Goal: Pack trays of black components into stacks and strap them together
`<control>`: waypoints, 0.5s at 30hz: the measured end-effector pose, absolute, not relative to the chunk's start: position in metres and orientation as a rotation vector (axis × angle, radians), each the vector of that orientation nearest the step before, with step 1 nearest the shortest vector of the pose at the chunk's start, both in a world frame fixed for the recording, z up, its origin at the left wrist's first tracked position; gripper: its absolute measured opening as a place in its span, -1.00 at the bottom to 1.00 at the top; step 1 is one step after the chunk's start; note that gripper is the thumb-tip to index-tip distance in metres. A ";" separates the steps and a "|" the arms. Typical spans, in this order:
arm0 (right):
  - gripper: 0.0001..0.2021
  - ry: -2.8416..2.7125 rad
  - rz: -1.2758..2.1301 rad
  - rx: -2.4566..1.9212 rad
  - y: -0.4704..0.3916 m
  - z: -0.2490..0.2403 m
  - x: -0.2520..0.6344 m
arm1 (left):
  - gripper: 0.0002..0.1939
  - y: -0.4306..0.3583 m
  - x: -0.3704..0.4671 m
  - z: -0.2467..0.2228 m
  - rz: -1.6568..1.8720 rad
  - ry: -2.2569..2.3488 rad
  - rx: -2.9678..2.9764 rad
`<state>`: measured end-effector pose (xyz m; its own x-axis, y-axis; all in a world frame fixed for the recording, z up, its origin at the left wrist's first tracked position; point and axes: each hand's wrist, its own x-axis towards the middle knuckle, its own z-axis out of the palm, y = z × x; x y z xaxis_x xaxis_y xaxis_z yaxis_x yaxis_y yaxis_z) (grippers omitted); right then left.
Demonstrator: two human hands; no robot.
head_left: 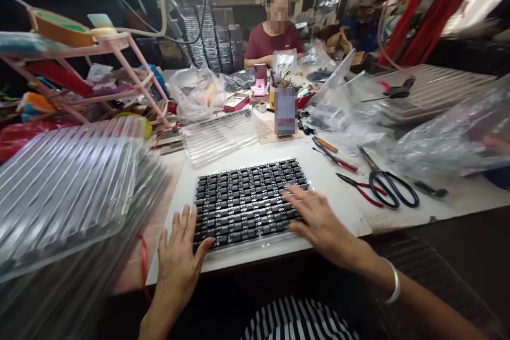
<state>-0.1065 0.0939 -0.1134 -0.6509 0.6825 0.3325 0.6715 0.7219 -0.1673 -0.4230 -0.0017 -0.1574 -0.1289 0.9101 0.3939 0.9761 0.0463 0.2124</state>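
A clear plastic tray [261,243] lies flat on the white work surface, filled with rows of small black electronic parts [247,202]. At its left edge is my left hand [179,255], fingers spread and thumb over the near left corner. My right hand [319,218] rests over the tray's right side with its fingers stretched out, fingertips on or just above the parts. Neither hand grips anything. Behind the filled tray sits another clear ribbed tray [223,135] without parts in it.
Stacked clear trays [79,186] stand at the left. Scissors [392,186], red-handled pliers [360,188] and another red-handled tool [334,154] lie at the right. A phone [286,111] stands behind, near plastic bags [342,122]. A co-worker [274,42] sits across the table.
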 end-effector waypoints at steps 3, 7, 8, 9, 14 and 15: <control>-0.58 -2.286 -0.051 -1.486 0.142 -0.112 -0.061 | -0.37 0.001 -0.431 -0.166 -0.801 -2.205 -2.008; -0.68 -2.233 -0.150 -1.794 0.194 -0.121 -0.017 | -0.38 0.000 -0.428 -0.169 -0.841 -2.252 -2.057; -0.69 -2.230 -0.167 -1.816 0.201 -0.123 -0.012 | -0.38 0.000 -0.427 -0.168 -0.852 -2.263 -2.055; -0.69 -2.231 -0.179 -1.831 0.207 -0.124 -0.008 | -0.38 0.000 -0.426 -0.167 -0.870 -2.272 -2.055; -0.72 -2.248 -0.240 -1.925 0.225 -0.123 -0.007 | -0.39 -0.002 -0.426 -0.165 -0.900 -2.287 -2.063; -0.74 -2.266 -0.232 -1.942 0.229 -0.122 -0.008 | -0.39 -0.002 -0.426 -0.164 -0.895 -2.296 -2.059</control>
<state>-0.0077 0.2293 -0.1225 -0.1521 0.9654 0.2118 0.9883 0.1512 0.0206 -0.4255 -0.0022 -0.1640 -0.1763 0.9351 0.3076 0.8964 0.0233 0.4427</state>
